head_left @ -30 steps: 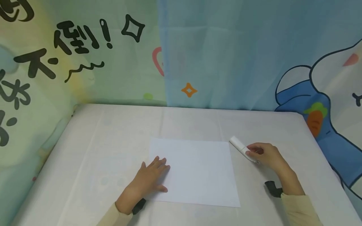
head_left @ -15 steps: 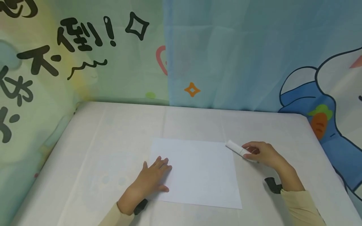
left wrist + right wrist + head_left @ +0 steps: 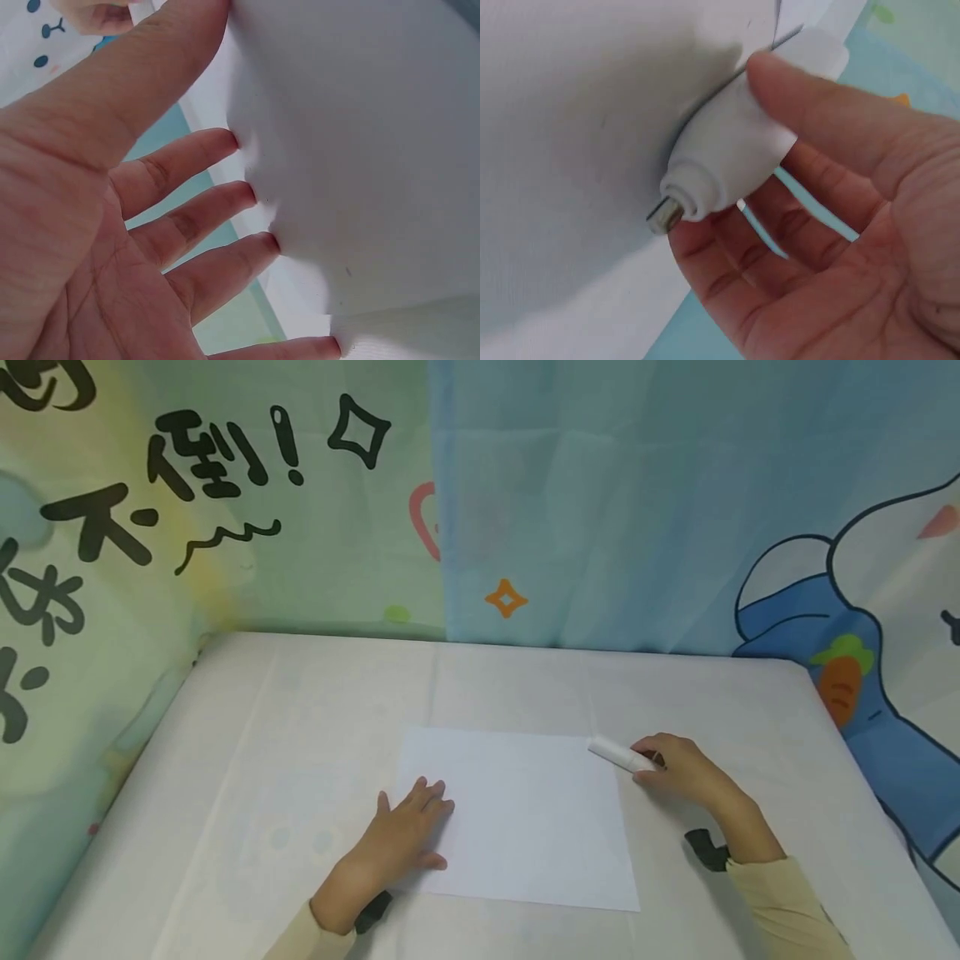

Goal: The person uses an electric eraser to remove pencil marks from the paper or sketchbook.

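A blank white sheet of paper [image 3: 532, 827] lies on the white-covered table [image 3: 322, 693]. My left hand [image 3: 401, 831] rests on the sheet's left part with fingers spread; in the left wrist view its fingertips [image 3: 266, 244] press against the paper. With thumb and fingers my right hand [image 3: 678, 768] pinches a white correction pen [image 3: 618, 755] across the sheet's upper right corner. In the right wrist view the thumb lies along the pen's body [image 3: 735, 142], and its bare metal tip [image 3: 665, 216] points back toward the wrist side. The pen's middle is partly hidden by the fingers.
Behind the table hang a blue cloth [image 3: 600, 527] with a rabbit and carrot print and a green cloth [image 3: 337, 552] with black lettering. A black wrist mount [image 3: 707, 850] sits beneath the right wrist, another black mount [image 3: 372, 912] beneath the left.
My right hand has moved left with the correction pen, whose far end has swung from beside the sheet's corner to over it. The left hand has stayed in place.
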Tool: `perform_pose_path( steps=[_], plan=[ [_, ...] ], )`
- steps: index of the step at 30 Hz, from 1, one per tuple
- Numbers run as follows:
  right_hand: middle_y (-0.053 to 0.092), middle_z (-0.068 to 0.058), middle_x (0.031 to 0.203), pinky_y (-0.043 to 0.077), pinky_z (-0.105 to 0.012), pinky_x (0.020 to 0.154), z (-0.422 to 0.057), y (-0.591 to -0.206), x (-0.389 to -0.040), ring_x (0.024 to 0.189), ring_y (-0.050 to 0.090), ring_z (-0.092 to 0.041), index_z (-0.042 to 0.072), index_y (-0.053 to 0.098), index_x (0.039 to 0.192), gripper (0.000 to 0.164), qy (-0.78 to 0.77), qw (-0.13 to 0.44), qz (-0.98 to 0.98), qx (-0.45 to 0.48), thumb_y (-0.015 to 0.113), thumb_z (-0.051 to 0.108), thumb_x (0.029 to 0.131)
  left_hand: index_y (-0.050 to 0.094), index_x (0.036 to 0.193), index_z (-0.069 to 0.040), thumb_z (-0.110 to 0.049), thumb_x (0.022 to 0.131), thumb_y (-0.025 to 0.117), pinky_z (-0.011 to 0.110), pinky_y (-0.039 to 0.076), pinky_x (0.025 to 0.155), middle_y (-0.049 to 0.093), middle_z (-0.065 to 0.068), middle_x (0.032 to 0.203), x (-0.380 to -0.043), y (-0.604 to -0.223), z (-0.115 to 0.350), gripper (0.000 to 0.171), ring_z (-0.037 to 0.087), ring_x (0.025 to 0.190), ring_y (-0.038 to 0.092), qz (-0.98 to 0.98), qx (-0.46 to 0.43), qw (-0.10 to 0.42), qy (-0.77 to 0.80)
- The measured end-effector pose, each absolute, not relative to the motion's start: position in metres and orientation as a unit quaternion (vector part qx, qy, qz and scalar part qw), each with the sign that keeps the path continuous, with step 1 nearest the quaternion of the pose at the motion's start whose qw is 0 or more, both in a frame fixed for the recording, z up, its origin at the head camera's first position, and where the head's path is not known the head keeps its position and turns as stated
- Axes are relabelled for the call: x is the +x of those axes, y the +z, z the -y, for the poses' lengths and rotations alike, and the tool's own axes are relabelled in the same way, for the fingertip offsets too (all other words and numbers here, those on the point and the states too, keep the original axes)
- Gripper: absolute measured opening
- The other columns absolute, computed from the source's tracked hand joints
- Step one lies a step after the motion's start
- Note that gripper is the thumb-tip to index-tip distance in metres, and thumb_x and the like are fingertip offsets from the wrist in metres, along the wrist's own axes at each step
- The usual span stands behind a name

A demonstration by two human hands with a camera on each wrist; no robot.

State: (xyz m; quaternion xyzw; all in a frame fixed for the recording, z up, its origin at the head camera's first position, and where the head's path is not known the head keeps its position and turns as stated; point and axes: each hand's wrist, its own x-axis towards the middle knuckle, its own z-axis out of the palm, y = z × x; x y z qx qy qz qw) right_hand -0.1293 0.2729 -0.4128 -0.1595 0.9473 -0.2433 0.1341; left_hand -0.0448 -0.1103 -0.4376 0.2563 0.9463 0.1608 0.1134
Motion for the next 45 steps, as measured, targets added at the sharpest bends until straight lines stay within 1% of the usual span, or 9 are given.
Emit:
perform_pose_path(
  steps=[12,15,17,21,25,32,35,39,45],
  plan=[
    [0.062,-0.029,0.110,0.053,-0.038,0.071,-0.270,-0.410,-0.124,0.096,0.061,-0.037,-0.014,0.057,0.122,0.048,-0.325,0.135,-0.933,-0.071,0.074,0.015,0.087,0.052,0.133,-0.002,-0.033,0.075,0.078,0.076,0.032,0.096,0.043,0.019,0.148,-0.048,-0.435,0.112,0.070,0.041,0.140,0.035,-0.942,0.259,0.120,0.175],
    [0.062,-0.027,0.114,0.051,-0.032,0.071,-0.262,-0.409,-0.124,0.099,0.060,-0.031,-0.011,0.055,0.127,0.052,-0.365,0.125,-0.922,-0.039,0.073,0.021,0.089,0.052,0.133,-0.002,-0.032,0.075,0.078,0.076,0.032,0.096,0.043,0.020,0.148,-0.047,-0.435,0.114,0.070,0.041,0.140,0.035,-0.943,0.256,0.119,0.178],
    [0.063,-0.021,0.114,0.049,-0.026,0.072,-0.258,-0.408,-0.124,0.097,0.059,-0.020,-0.009,0.054,0.130,0.056,-0.397,0.116,-0.910,-0.014,0.073,0.024,0.089,0.052,0.132,-0.002,-0.032,0.075,0.078,0.076,0.032,0.095,0.043,0.020,0.148,-0.046,-0.436,0.113,0.069,0.041,0.140,0.035,-0.943,0.256,0.117,0.177],
    [0.066,0.005,0.103,0.048,-0.017,0.073,-0.251,-0.407,-0.123,0.088,0.057,0.001,-0.011,0.051,0.132,0.058,-0.480,0.105,-0.871,0.014,0.073,0.022,0.089,0.053,0.132,-0.003,-0.034,0.076,0.079,0.076,0.033,0.095,0.044,0.019,0.147,-0.046,-0.437,0.113,0.069,0.040,0.139,0.036,-0.945,0.256,0.114,0.169],
    [0.063,0.022,0.092,0.048,-0.014,0.076,-0.246,-0.408,-0.122,0.086,0.060,0.005,-0.014,0.048,0.132,0.056,-0.550,0.103,-0.829,0.015,0.072,0.014,0.090,0.053,0.131,-0.004,-0.034,0.075,0.079,0.076,0.033,0.095,0.044,0.019,0.147,-0.047,-0.439,0.113,0.069,0.040,0.139,0.037,-0.946,0.257,0.111,0.166],
    [0.067,0.015,0.093,0.054,-0.017,0.076,-0.238,-0.415,-0.120,0.085,0.067,0.000,0.008,0.062,0.110,0.024,-0.643,0.097,-0.759,-0.007,0.069,0.000,0.089,0.052,0.131,-0.003,-0.033,0.075,0.079,0.077,0.033,0.094,0.045,0.020,0.146,-0.046,-0.439,0.113,0.069,0.041,0.138,0.037,-0.944,0.262,0.105,0.172],
    [0.066,0.012,0.096,0.056,-0.021,0.076,-0.233,-0.419,-0.119,0.085,0.069,-0.003,-0.001,0.055,0.119,0.032,-0.664,0.117,-0.738,-0.018,0.067,-0.003,0.089,0.052,0.131,-0.002,-0.033,0.075,0.079,0.077,0.033,0.094,0.044,0.021,0.146,-0.045,-0.439,0.114,0.069,0.042,0.138,0.037,-0.943,0.263,0.102,0.175],
    [0.067,0.010,0.098,0.058,-0.028,0.079,-0.223,-0.423,-0.119,0.090,0.069,-0.005,-0.015,0.033,0.127,0.051,-0.673,0.137,-0.726,-0.022,0.066,-0.003,0.090,0.052,0.131,-0.002,-0.033,0.075,0.079,0.077,0.033,0.093,0.045,0.021,0.145,-0.045,-0.438,0.114,0.069,0.043,0.138,0.037,-0.943,0.266,0.098,0.175],
    [0.071,0.003,0.095,0.055,-0.019,0.075,-0.210,-0.430,-0.117,0.084,0.068,-0.001,-0.009,0.045,0.112,0.043,-0.618,0.115,-0.777,-0.024,0.075,0.001,0.083,0.052,0.131,-0.002,-0.032,0.075,0.079,0.078,0.032,0.093,0.044,0.022,0.146,-0.045,-0.438,0.114,0.069,0.044,0.138,0.037,-0.940,0.268,0.101,0.186]
  ],
)
